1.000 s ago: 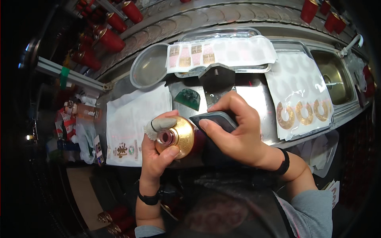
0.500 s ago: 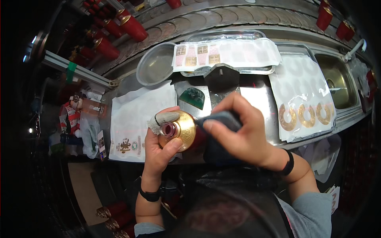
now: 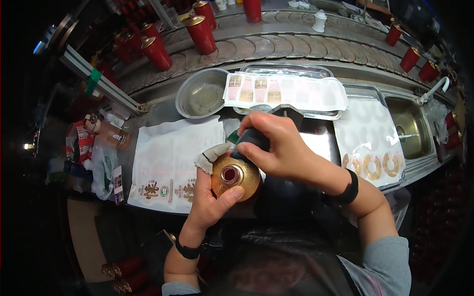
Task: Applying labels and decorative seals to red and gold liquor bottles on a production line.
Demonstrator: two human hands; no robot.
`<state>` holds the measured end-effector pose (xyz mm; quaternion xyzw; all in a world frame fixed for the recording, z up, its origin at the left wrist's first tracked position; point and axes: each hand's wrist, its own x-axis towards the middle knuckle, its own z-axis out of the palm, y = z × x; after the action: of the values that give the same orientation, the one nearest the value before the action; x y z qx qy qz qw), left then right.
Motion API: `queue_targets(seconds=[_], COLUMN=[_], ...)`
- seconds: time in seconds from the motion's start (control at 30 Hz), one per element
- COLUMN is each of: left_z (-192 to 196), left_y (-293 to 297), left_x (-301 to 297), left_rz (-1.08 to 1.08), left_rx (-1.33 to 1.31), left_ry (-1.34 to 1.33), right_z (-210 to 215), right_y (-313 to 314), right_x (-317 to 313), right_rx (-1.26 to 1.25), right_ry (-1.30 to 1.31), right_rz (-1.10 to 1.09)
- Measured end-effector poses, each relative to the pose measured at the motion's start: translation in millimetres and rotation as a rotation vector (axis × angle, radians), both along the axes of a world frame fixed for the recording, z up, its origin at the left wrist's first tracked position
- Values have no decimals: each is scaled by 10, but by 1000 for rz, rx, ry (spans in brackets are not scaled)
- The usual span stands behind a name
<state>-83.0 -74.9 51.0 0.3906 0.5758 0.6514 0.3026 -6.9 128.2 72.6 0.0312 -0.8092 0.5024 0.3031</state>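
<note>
Two hands at the bench edge: left hand grips the gold cap, right hand clamps a dark tool onto its rim, mid-pressing, and turning the cap likely comes next.

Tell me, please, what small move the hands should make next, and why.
Probably turn the bottle a little in the left hand and keep rubbing. The right hand presses a dark pad against the bottle's far side only, while the left hand grips the gold top from below, a cloth-wrapped finger beside the pad.
</note>
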Motion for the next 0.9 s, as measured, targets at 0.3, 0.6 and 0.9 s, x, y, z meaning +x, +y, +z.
queue_targets(seconds=[0.3, 0.6, 0.9], left_z=[-59, -206, -188], left_y=[-108, -57, 8], left_x=[-148, 122, 244], left_rz=[-61, 276, 446], left_rx=[-50, 11, 20], left_ry=[299, 449, 617], right_z=[170, 209, 101], right_y=[-90, -671, -600], right_x=[318, 568, 576], right_rx=[205, 408, 303], right_ry=[61, 140, 191], right_rz=[20, 64, -47])
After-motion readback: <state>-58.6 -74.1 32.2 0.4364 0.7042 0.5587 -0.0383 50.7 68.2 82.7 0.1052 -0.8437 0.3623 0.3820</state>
